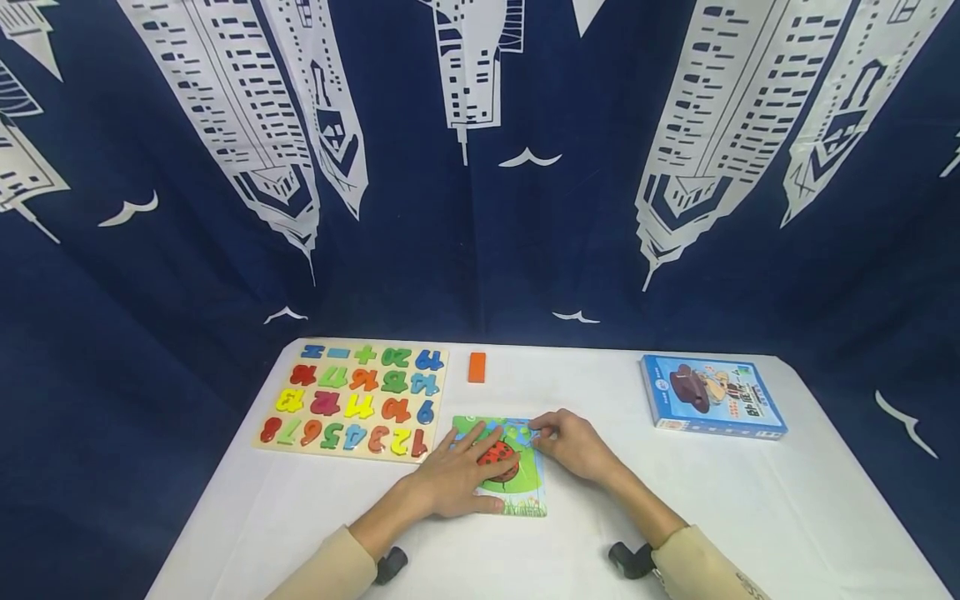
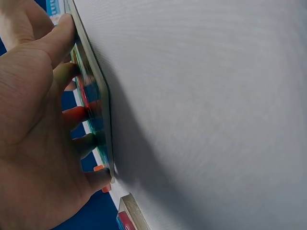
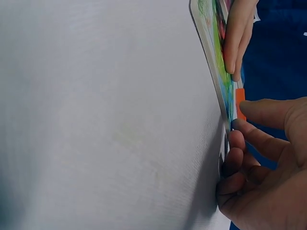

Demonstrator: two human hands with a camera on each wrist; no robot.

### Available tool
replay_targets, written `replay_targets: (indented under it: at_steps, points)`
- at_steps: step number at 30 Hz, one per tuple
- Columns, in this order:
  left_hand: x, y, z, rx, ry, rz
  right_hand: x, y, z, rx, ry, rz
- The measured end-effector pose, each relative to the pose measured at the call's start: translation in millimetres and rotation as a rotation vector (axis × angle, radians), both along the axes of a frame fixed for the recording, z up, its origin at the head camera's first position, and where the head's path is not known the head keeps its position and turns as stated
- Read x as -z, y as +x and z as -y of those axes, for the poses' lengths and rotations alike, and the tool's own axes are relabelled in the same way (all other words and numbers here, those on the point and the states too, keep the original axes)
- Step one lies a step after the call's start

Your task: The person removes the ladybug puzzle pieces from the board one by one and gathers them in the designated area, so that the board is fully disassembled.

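Note:
A square ladybug jigsaw puzzle [image 1: 528,504] lies on the table, its red spotted beetle set on a green leaf. My left hand [image 1: 453,481] rests flat across its left and middle part with fingers spread; the left wrist view shows the fingertips on the puzzle's face and the thumb by its near edge. At the upper right corner, my right hand [image 1: 573,446] pinches a small blue puzzle piece [image 1: 534,433] between thumb and index finger, mostly covered by the fingertips. The other fingers [image 3: 233,163] of that hand are curled beside the puzzle's edge.
A wooden number board [image 1: 348,400] with colourful numerals lies to the left. Beyond the puzzle is an orange block [image 1: 477,367]. On the right lies a blue picture box [image 1: 712,396]. A dark blue curtain [image 1: 480,250] hangs behind the white table [image 1: 585,550].

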State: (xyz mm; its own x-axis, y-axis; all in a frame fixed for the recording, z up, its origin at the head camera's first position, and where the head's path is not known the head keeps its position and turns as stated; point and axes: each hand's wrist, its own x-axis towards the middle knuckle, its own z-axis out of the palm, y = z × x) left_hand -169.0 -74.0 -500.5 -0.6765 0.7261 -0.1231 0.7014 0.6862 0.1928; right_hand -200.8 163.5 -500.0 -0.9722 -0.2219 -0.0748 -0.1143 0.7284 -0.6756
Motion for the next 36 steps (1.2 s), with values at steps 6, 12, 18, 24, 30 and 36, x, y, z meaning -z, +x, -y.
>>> replay_targets:
  at_steps: [6,12,18,24,30,36]
  points:
    - [-1.6,0.6,-0.7,-0.001,-0.004,-0.003,-2.4,-0.4,0.4,0.02,-0.012,0.023]
    - [-1.8,0.5,-0.3,0.0,-0.017,-0.011,-3.6,0.3,1.3,0.032,-0.024,0.045]
    - [-2.2,0.7,0.0,0.0,-0.019,-0.011,-1.7,-1.9,1.6,0.05,-0.029,0.046]
    - [-0.8,0.3,0.1,-0.002,-0.013,0.003,-1.3,-3.1,2.3,0.087,-0.034,0.041]
    - [0.7,-0.5,0.2,0.001,-0.015,-0.015,-2.0,-4.5,4.5,0.118,-0.072,0.043]
    - [-1.8,-0.4,-0.2,-0.001,-0.021,-0.012,-1.3,-5.9,6.7,0.133,-0.122,0.039]
